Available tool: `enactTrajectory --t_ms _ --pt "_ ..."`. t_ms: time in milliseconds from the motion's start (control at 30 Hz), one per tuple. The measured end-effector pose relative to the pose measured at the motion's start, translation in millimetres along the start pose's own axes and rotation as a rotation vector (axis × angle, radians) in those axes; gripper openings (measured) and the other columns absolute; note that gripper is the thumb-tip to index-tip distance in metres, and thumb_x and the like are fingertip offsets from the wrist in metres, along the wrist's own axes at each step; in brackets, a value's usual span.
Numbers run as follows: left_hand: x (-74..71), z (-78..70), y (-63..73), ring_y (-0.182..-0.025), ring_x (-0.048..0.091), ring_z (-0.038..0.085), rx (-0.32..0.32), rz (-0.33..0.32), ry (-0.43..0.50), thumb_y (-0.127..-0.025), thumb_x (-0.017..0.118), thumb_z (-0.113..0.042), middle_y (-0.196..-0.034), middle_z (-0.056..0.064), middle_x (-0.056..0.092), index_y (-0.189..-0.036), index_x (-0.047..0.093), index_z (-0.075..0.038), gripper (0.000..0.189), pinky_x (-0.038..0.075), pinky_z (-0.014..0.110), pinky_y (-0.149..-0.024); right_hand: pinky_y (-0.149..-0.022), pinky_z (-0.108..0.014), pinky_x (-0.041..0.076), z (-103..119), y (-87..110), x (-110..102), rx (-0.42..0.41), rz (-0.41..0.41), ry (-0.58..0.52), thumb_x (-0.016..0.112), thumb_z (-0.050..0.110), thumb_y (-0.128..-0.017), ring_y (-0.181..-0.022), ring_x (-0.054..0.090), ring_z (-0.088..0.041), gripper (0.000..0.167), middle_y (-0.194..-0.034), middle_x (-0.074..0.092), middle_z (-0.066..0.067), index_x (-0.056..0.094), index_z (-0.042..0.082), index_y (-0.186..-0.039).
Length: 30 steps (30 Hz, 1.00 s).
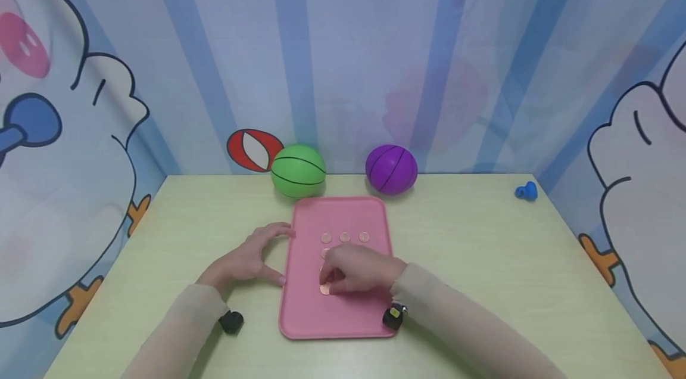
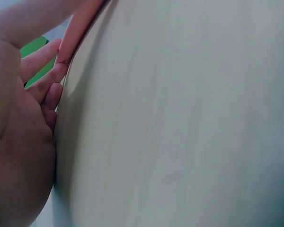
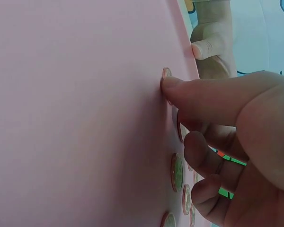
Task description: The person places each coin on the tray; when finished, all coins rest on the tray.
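A pink tray (image 1: pixel 343 322) lies on the table with several small copper-coloured coins on it. My left hand (image 1: pixel 248 257) is spread along the tray's left side, its thumb and fingertips at the rim; in the left wrist view the fingers (image 2: pixel 47 78) reach the tray's edge. Over the middle of the tray, my right hand (image 1: pixel 360 269) pinches a coin (image 1: pixel 325 289) low in the left column. The right wrist view has the thumb lying across that coin (image 3: pixel 166 74). Three coins form the top row, including a middle coin (image 1: pixel 345 237). Other coins are partly hidden under the right hand.
Behind the tray sit a green ball (image 1: pixel 298 171) and a purple ball (image 1: pixel 392 170). A small blue object (image 1: pixel 527 191) lies at the table's far right corner. A printed cloth (image 1: pixel 348 69) hangs along the back and sides of the pale table (image 1: pixel 482 260).
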<state>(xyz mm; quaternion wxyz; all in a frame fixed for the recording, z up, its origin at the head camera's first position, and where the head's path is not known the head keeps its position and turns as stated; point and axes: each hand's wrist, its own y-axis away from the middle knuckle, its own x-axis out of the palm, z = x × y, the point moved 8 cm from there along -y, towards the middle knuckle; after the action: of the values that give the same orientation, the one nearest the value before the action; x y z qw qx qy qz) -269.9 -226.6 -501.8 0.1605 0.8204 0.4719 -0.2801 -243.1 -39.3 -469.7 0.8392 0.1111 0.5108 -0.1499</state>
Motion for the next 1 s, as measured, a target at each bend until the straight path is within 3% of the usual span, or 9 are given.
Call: enactTrajectory --t_ms 367,733,1000 --pt "0.9 -2.0 -2.7 -0.154 0.023 0.04 0.017 0.009 -0.006 -0.068 0.099 -0.037 -0.167 0.01 0.036 -0.153 0.049 -0.016 0.101 0.016 0.072 -0.123 -0.08 -0.017 0.05 -3.8 9.9 -10.0 0.018 -0.05 -0.054 0.081 0.023 -0.093 -0.083 0.061 -0.002 0.012 -0.091 0.07 0.014 0.081 0.018 -0.104" --pt "2.0 -2.4 -5.7 -0.153 0.023 0.039 0.009 0.011 0.004 -0.068 0.099 -0.032 -0.167 0.009 0.035 -0.153 0.05 -0.016 0.1 0.017 0.071 -0.123 -0.078 -0.025 0.057 -41.4 55.9 -43.8 0.136 -0.192 -0.149 0.08 0.018 -0.094 -0.082 0.063 -0.007 0.015 -0.095 0.07 0.005 0.079 0.011 -0.108" --pt "-1.0 -1.4 -3.3 -0.155 0.022 0.037 -0.018 0.004 0.042 -0.071 0.098 -0.031 -0.167 0.005 0.034 -0.153 0.05 -0.02 0.096 0.015 0.071 -0.123 -0.082 -0.033 0.06 -73.2 96.5 -61.3 0.229 -0.277 -0.189 0.077 0.013 -0.095 -0.092 0.066 -0.01 0.019 -0.106 0.073 0.002 0.077 0.011 -0.114"
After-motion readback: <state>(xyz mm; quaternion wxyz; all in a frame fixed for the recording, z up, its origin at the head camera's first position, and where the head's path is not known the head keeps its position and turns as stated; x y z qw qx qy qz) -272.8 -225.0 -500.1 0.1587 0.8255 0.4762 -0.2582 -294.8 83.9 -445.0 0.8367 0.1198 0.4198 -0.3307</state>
